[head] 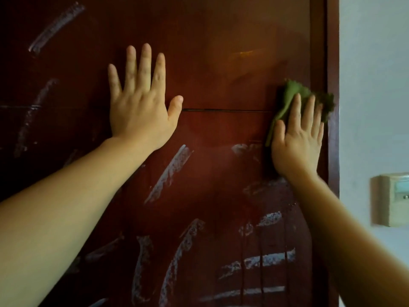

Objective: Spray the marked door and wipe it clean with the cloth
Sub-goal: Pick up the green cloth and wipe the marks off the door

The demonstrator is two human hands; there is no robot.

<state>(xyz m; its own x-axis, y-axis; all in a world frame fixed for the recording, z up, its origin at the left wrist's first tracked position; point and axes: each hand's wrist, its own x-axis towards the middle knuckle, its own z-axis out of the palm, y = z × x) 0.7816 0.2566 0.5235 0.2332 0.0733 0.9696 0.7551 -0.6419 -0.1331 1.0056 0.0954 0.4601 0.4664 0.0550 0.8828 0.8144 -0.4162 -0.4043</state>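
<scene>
By door (221,63) right edge, right hand (297,140) presses cloth (294,91) flat.

The door (221,63) ran off the top, left and bottom edges, so you never got the whole thing. Its left side sat so dark that the chalk marks (32,116) there were barely readable. The green cloth (294,89) was mostly buried under the right hand (298,140), with just a crumpled bit poking out past the fingers. The groove (225,110) across the panel vanished behind the left hand (139,111) at one end and the cloth at the other. The left forearm (66,196) and right forearm (345,222) got chopped off by the frame. The wall box (391,200) on the right was soft and clipped by the edge, and I couldn't tell what it was.
</scene>
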